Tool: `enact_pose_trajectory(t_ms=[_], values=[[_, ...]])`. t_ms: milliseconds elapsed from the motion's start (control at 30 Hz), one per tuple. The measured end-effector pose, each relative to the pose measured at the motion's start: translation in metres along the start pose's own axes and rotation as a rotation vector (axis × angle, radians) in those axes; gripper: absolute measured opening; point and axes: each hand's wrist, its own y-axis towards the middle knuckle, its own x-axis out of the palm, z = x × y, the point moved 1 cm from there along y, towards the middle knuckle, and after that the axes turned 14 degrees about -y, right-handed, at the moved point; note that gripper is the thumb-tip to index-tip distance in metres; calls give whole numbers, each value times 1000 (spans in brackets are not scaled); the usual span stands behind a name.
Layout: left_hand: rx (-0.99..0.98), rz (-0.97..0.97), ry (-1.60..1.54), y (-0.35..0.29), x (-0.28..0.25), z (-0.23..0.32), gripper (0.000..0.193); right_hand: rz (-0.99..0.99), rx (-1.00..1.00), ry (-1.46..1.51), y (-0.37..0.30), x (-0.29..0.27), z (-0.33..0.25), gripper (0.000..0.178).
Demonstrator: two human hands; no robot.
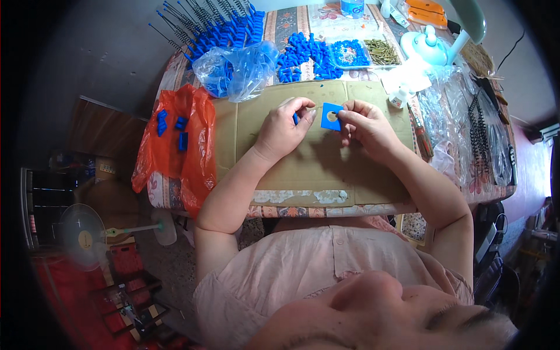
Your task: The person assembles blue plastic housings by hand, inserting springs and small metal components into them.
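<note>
Over a sheet of cardboard (280,169), my right hand (368,125) pinches a flat blue square plastic plate (327,123) by its right edge. The plate has a round tan spot in its middle; whether that is a hole or an inlay I cannot make out. To its left, close but apart, is my left hand (286,127) with curled fingers. A bit of a small blue plastic piece (296,119) shows between its thumb and fingers, the rest hidden by them.
An orange-red plastic bag (198,140) with several blue parts lies left. Behind are blue parts with black springs (224,35), a clear bag (245,70), loose blue pieces (303,55) and a tray of brass-coloured pins (382,52). A lamp (429,46) and screwdriver (421,137) are right.
</note>
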Motion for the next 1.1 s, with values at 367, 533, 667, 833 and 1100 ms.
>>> enact_pose_trajectory(t_ms=[367, 533, 667, 833, 1100], values=[[85, -73, 234, 0, -2, 11, 24, 41, -21, -7, -1, -1, -3, 20], [118, -42, 126, 0, -1, 12, 23, 45, -66, -18, -1, -2, 1, 20], [270, 68, 80, 2, -4, 16, 20, 34, -106, -122, -4, 1, -1, 16], [242, 21, -22, -3, 6, 30, 18, 22, -157, -231, -5, 1, 0, 14], [-11, 23, -369, -9, 13, 23, 9, -18, -188, -358, -7, 6, 0, 10]])
